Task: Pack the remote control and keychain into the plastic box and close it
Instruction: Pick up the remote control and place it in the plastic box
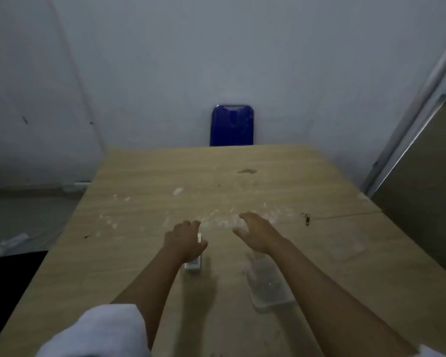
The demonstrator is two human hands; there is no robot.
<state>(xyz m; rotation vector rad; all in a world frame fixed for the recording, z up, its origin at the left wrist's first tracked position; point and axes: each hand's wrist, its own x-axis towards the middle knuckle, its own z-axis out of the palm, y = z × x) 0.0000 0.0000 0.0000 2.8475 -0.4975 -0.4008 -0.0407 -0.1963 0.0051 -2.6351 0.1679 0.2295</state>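
While the white remote control (194, 264) lies on the tabletop (139, 266), the left hand (184, 240) covers its far end, fingers curled over it; whether that grip has closed on it cannot be told. Right of that hand, the clear plastic box (268, 287) sits under the right forearm. The right hand (255, 234) hovers beyond the box, its grip spread apart and empty. Farther right of it lies the small dark keychain (306, 219). Beyond both hands stands a blue chair (232, 126).
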